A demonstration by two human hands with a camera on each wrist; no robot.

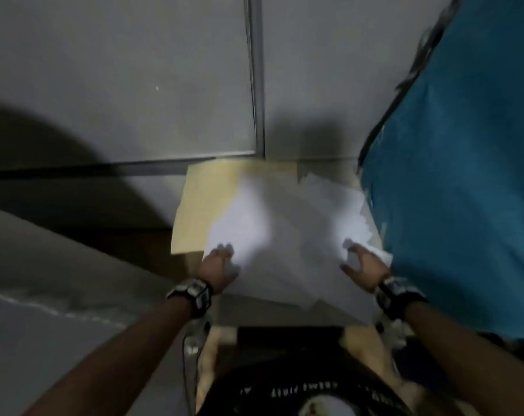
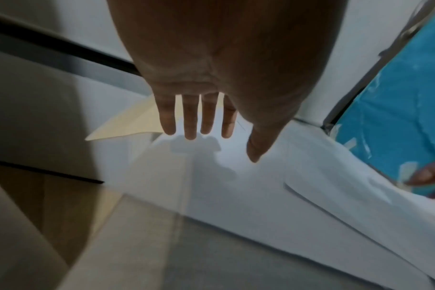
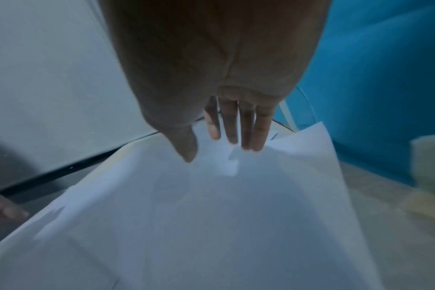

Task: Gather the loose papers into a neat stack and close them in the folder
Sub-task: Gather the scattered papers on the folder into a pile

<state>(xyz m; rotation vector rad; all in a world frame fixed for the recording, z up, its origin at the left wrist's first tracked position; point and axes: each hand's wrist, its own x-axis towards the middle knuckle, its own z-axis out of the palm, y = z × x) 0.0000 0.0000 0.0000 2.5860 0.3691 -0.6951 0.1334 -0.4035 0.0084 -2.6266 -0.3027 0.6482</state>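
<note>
papers (image 1: 287, 223) fanned askew on open folder (image 1: 206, 205), both hands (image 1: 220, 267) flat

papers (image 1: 287, 223) on folder (image 1: 206, 205), cloth (image 1: 464, 175) to right

Landmark: spread of white papers (image 1: 287, 232) on an open tan folder (image 1: 206, 205).
Behind the papers: grey wall panels (image 1: 119, 85) stand close, blocking reach beyond the folder's far edge.
Right of the papers: blue fabric mass (image 1: 464, 175) presses against the sheets' right edge; little room there.
Left of the papers: bare folder, then open shadowed surface; free passage.
Near edge: both forearms and the person's lap occupy it.
Above the papers: open.
</note>
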